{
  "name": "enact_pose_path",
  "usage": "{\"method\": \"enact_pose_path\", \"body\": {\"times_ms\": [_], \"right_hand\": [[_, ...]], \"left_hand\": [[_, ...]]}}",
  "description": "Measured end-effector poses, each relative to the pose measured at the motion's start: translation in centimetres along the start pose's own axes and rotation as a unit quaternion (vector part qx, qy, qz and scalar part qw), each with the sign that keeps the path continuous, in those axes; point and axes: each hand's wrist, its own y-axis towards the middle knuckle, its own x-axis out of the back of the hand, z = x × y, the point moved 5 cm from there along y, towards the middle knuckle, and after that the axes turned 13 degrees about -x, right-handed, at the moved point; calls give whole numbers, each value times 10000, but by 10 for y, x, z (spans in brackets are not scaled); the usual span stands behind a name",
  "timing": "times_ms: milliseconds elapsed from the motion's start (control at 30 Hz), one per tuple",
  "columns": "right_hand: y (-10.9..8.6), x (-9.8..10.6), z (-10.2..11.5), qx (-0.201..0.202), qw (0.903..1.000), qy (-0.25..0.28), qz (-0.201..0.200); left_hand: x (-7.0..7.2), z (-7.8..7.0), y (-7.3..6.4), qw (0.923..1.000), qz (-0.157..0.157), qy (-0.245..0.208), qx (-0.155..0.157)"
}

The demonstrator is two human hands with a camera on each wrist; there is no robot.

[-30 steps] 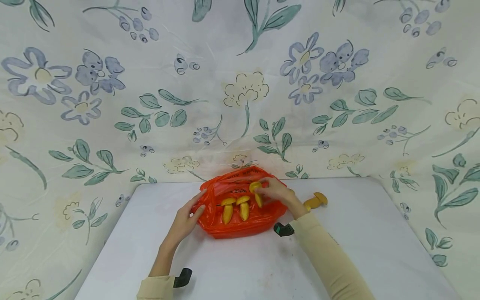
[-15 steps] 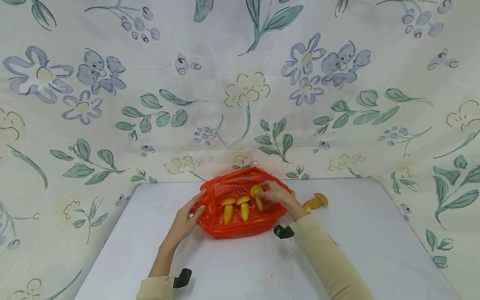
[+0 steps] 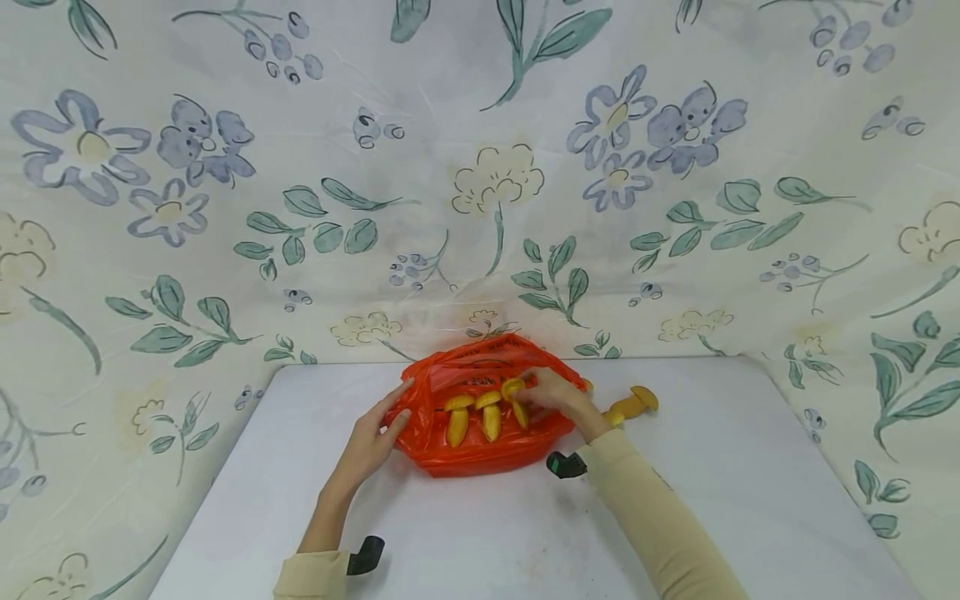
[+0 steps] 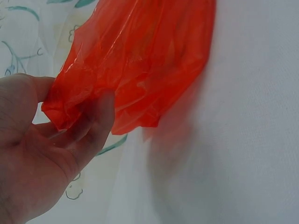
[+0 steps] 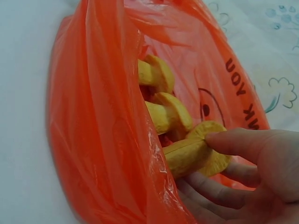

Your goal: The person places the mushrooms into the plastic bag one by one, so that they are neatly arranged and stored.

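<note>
A red plastic bag (image 3: 480, 462) lies with its mouth spread, dark lettering on its inner side. Inside it, side by side, rest two yellow mushrooms (image 3: 457, 425) with rounded caps and thick stems. My right hand (image 3: 551, 392) holds a third mushroom (image 5: 189, 156) beside them, thumb on the cap and fingers underneath, as the right wrist view shows. My left hand (image 3: 377, 433) grips the bag's left end. In the left wrist view, the thumb and fingers of that left hand (image 4: 51, 158) lie on either side of the red film (image 4: 154, 51).
Another yellow mushroom (image 3: 633, 403) lies on the white table (image 3: 480, 533), right of the bag. A bit of yellow shows behind my right wrist. Floral cloth (image 3: 420, 167) hangs right behind the table's far edge. Black wrist mounts (image 3: 365, 556) stick out from both sleeves.
My right hand has lowered slightly with its mushroom, bringing it level with the two in the bag. The left hand keeps its place on the bag.
</note>
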Motion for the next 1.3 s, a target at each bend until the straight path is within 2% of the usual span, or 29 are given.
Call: {"method": "enact_pose_path", "body": {"times_ms": [233, 867, 1067, 1300], "right_hand": [[0, -2, -2, -111, 9999, 63, 25], [-1, -8, -6, -200, 9988, 406, 205], [-2, -7, -6, -330, 9986, 390, 164], [-3, -5, -4, -249, 9988, 337, 257]], "left_hand": [[0, -1, 0, 10000, 14, 26, -4], [-1, -5, 0, 9993, -91, 152, -341], [-1, -6, 0, 9996, -62, 122, -265], [0, -7, -1, 9998, -38, 118, -180]]}}
